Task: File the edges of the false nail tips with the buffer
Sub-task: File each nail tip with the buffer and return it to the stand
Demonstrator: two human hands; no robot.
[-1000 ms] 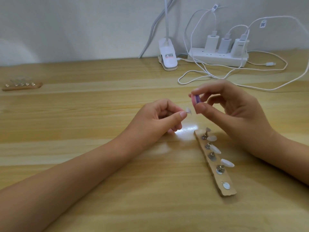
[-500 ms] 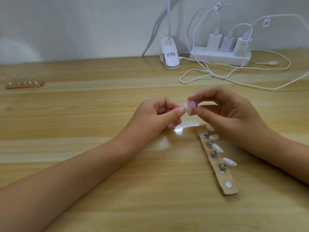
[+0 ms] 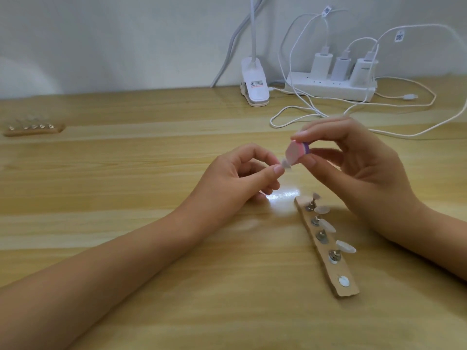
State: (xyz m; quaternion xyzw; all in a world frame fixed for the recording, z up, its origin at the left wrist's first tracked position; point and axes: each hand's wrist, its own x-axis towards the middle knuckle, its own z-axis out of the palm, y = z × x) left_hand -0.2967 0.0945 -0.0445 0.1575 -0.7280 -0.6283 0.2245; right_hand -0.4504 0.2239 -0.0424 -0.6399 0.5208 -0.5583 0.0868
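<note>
The buffer has risen and turned its pale face outward, its lower edge meeting the nail tip at its 7 o'clock, mid-frame above the bench; the right hand pinches the buffer, and the left hand pinches the tip. Filing looks under way; other tips wait on the strip at 5 o'clock.

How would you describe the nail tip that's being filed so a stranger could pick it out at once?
On the wooden table, look above the far end of the cardboard strip. There the left hand pinches a small translucent nail tip, right by the pink buffer in the right hand. Unlike the other tips, it sits on none of the metal stands.
</note>
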